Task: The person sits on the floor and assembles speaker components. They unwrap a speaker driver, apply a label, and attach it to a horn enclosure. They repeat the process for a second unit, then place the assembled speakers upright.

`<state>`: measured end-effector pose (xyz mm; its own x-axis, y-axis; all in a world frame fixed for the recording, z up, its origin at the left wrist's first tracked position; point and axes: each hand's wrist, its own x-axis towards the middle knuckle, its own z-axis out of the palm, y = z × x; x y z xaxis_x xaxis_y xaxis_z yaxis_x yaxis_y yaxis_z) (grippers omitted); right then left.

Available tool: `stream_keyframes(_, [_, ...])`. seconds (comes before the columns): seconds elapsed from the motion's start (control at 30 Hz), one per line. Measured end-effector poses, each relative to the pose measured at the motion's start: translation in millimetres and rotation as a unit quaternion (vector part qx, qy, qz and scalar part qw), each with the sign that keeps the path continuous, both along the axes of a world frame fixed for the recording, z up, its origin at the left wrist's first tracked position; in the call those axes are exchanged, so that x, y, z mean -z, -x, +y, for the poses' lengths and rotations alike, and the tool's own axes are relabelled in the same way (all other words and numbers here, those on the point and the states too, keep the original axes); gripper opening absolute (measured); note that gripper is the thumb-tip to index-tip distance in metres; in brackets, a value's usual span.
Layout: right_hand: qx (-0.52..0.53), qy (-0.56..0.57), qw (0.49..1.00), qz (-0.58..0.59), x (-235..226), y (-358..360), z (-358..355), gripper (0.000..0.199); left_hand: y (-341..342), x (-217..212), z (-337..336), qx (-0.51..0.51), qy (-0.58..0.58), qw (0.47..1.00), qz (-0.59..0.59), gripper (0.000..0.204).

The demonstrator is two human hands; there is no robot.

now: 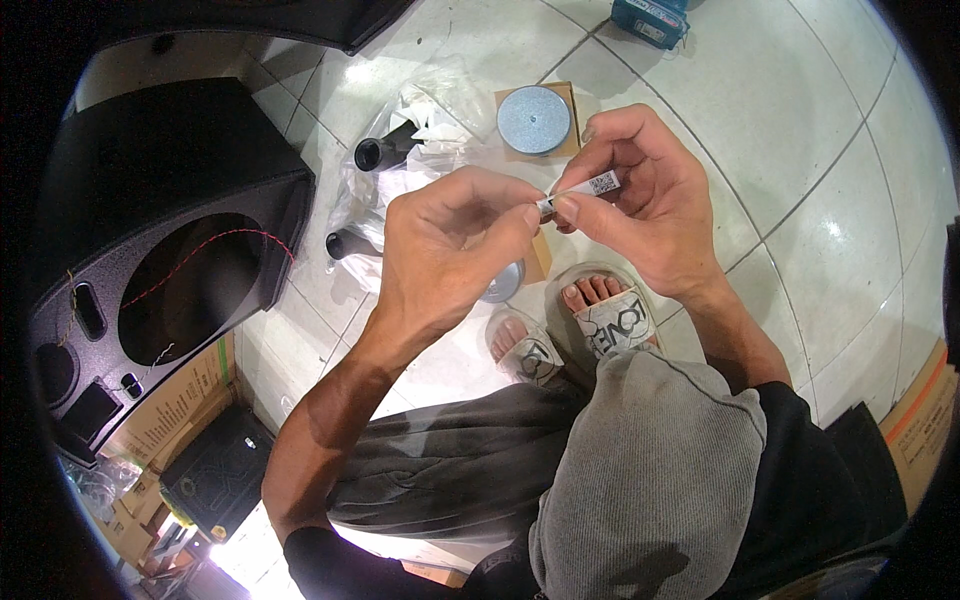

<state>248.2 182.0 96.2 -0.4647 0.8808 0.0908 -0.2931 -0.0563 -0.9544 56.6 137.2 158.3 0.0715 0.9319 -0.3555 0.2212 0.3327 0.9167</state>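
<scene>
Above my feet, both hands meet over a small white strip (603, 183) with a square printed code at its right end. My left hand (437, 243) is closed, thumb and index finger pinching the strip's left end. The thumb and fingers of my right hand (660, 205) are closed on its middle, and the coded end sticks out past the thumb. Just beyond the hands lies a round silver-blue disc (533, 120) on a small cardboard box (572, 100). A second disc (503, 284) is partly hidden by my left hand.
Clear plastic bags (435, 95) with black tubular parts (372, 154) lie left of the discs. A black speaker cabinet (200, 170) with a loose red wire (200, 245) stands at left. A teal block-shaped case (650, 22) sits at the top, a carton (920, 430) at right.
</scene>
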Motion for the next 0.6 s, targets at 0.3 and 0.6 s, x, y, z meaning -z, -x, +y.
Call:
stream_keyframes(0.3, [-0.002,-0.001,1.0,-0.003,0.6,-0.7,0.1,0.044,-1.6,-0.6,-0.2,-0.007,0.004,1.0,-0.004,0.018])
stream_keyframes(0.6, [-0.002,-0.005,1.0,-0.019,1.1,-0.8,-0.1,0.044,-3.4,-3.1,-0.5,-0.025,0.025,0.999,0.002,0.014])
